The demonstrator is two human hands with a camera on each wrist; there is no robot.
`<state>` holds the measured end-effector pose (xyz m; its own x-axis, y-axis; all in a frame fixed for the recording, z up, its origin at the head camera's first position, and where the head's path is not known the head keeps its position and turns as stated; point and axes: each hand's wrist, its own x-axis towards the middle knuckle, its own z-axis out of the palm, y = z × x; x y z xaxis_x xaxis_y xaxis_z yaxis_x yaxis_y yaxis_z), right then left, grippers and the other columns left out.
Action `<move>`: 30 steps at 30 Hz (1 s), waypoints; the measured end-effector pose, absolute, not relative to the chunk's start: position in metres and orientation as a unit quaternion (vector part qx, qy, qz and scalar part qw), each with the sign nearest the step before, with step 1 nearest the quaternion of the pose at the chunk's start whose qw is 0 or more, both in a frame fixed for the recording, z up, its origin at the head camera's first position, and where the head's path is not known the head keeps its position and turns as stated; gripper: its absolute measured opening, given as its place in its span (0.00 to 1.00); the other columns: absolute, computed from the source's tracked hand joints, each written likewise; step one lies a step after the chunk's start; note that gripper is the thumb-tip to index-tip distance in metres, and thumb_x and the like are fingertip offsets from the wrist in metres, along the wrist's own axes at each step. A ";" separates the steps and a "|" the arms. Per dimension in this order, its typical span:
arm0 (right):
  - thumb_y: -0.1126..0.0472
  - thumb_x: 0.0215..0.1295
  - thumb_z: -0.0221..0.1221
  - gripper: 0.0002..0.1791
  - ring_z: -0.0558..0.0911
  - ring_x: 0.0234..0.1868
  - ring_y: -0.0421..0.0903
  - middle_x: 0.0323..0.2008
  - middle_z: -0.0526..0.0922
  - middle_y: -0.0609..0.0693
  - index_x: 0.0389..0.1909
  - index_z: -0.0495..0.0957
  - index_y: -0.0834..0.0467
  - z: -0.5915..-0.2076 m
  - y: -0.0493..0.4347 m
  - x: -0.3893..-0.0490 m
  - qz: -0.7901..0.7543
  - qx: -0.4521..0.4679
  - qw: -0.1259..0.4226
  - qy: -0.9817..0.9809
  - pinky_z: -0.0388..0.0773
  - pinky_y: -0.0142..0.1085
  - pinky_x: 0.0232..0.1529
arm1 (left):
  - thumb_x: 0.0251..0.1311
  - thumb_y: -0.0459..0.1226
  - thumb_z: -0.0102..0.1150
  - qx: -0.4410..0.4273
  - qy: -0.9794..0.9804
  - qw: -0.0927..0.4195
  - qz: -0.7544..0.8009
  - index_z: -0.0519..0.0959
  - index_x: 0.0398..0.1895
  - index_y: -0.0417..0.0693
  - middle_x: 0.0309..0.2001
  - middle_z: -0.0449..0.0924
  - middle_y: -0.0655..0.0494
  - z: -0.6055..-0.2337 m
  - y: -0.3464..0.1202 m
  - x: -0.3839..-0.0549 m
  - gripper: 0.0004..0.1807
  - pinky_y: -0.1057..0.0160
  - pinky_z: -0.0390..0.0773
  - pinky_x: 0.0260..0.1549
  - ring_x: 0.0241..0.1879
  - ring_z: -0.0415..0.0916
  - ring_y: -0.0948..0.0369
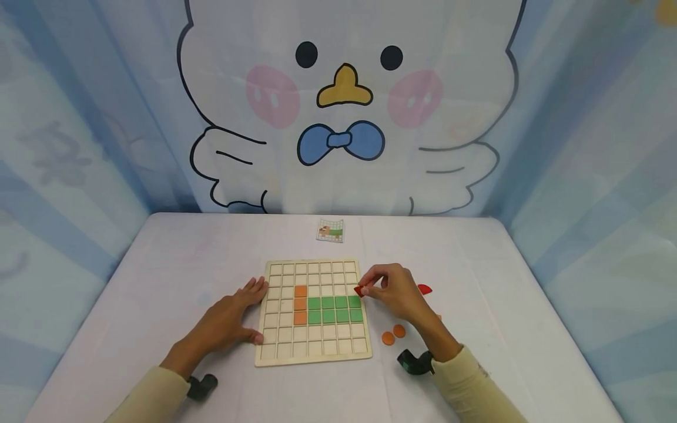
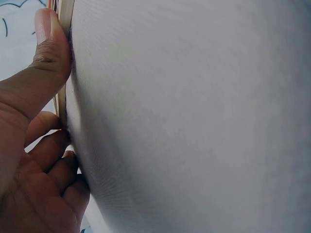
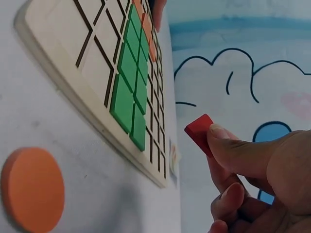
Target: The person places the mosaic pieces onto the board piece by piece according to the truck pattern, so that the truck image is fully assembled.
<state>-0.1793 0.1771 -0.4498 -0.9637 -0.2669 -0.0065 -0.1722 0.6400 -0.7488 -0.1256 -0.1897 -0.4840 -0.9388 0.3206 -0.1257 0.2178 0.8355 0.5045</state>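
A wooden grid board (image 1: 280, 350) lies on the table, with a column of orange square tiles (image 1: 300, 304) and two rows of green square tiles (image 1: 335, 302) in its cells. My right hand (image 1: 394, 289) pinches a small red piece (image 3: 198, 132) between thumb and fingertips, above the board's right edge. In the right wrist view the red piece is clear of the board; its full outline is partly covered by the thumb. My left hand (image 1: 227, 320) rests at the board's left edge, thumb and fingers spread along it. The left wrist view shows the thumb (image 2: 51, 53) against that edge.
Two orange discs (image 1: 394, 335) lie right of the board. Another red piece (image 1: 425, 289) shows behind my right hand, and a bit of orange by the wrist. A small picture card (image 1: 330, 231) lies beyond the board. Patterned curtains (image 1: 344, 188) stand around the white table.
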 end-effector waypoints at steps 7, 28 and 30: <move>0.61 0.64 0.74 0.05 0.72 0.30 0.47 0.29 0.87 0.40 0.32 0.89 0.48 -0.446 0.145 -0.192 -0.406 -0.159 0.063 0.898 0.67 0.33 0.33 | 0.39 0.49 0.86 0.141 0.953 0.101 0.247 0.59 0.84 0.44 0.85 0.53 0.46 -0.485 -0.191 -0.124 0.67 0.32 0.61 0.78 0.85 0.50 0.42; 0.64 0.63 0.74 0.03 0.76 0.28 0.38 0.31 0.91 0.43 0.32 0.91 0.52 -0.457 0.054 -0.214 -0.375 -0.276 0.093 0.880 0.71 0.28 0.29 | 0.41 0.51 0.85 0.145 0.951 0.107 0.252 0.59 0.84 0.43 0.85 0.53 0.45 -0.481 -0.191 -0.125 0.66 0.33 0.61 0.78 0.84 0.51 0.40; 0.63 0.64 0.74 0.03 0.78 0.29 0.37 0.31 0.91 0.42 0.32 0.91 0.52 -0.459 0.048 -0.215 -0.362 -0.282 0.096 0.883 0.72 0.28 0.30 | 0.41 0.51 0.85 0.144 0.951 0.108 0.253 0.59 0.84 0.43 0.85 0.53 0.45 -0.480 -0.191 -0.126 0.66 0.34 0.61 0.78 0.84 0.51 0.40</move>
